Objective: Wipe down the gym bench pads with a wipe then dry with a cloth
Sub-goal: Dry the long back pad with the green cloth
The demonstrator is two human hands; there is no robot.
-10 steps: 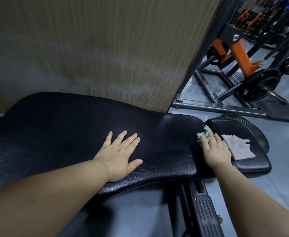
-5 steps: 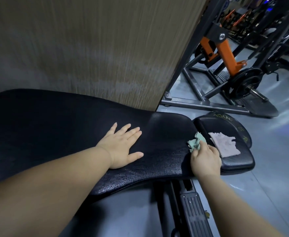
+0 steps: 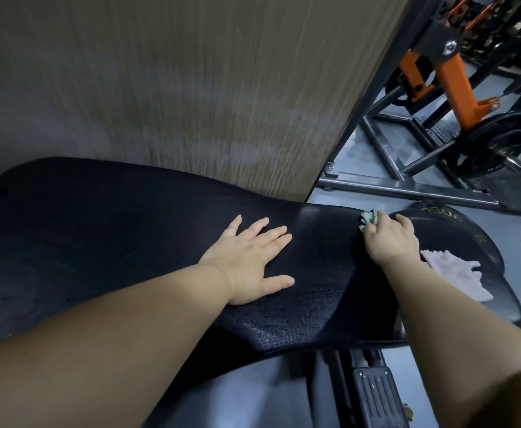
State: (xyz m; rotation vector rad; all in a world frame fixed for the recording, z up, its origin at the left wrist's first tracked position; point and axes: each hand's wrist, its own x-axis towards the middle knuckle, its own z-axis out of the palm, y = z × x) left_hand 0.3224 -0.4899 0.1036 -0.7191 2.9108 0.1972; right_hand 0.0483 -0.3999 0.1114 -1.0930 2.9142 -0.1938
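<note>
A long black bench pad [image 3: 123,230] stretches across the view, with a smaller black seat pad [image 3: 475,242] at its right end. My left hand [image 3: 250,257] lies flat on the long pad, fingers spread. My right hand [image 3: 392,239] presses a crumpled pale green wipe [image 3: 368,219] against the far right end of the long pad, beside the gap to the seat pad. Most of the wipe is hidden under my fingers. A pale pink cloth [image 3: 456,274] lies loose on the seat pad, just right of my right wrist.
A wood-grain wall panel [image 3: 176,88] rises directly behind the bench. At the back right stands a black and orange weight machine [image 3: 447,75] with a plate [image 3: 497,146] on grey floor. The bench's metal frame and footplate [image 3: 376,393] sit below the pads.
My right hand has slid the wipe away from me, from the near side of the pad's right end toward its far edge. My left hand has stayed flat in place.
</note>
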